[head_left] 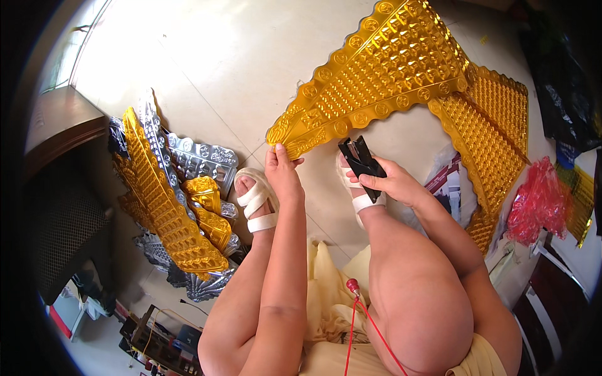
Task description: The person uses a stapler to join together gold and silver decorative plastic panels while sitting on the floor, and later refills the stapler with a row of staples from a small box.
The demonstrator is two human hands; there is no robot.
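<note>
My left hand (283, 168) pinches the narrow, rounded end of a long gold embossed sheet (376, 75) with a scalloped edge. From there the sheet widens toward the upper right. In my right hand (390, 180) is a black stapler (362, 164), its front end pointing away from me, a little below the sheet's lower edge. The stapler and the sheet appear apart. More gold embossed panels (483, 144) extend from the wide end down the right side; how they are joined to the sheet is hard to tell.
A pile of gold sheets (166, 200) and silver sheets (200, 156) lies on the floor at left. Red plastic (540, 200) and a black bag (558, 81) are at right. A wooden furniture edge (66, 122) stands at far left, and my sandalled feet (256, 199) rest below the sheet.
</note>
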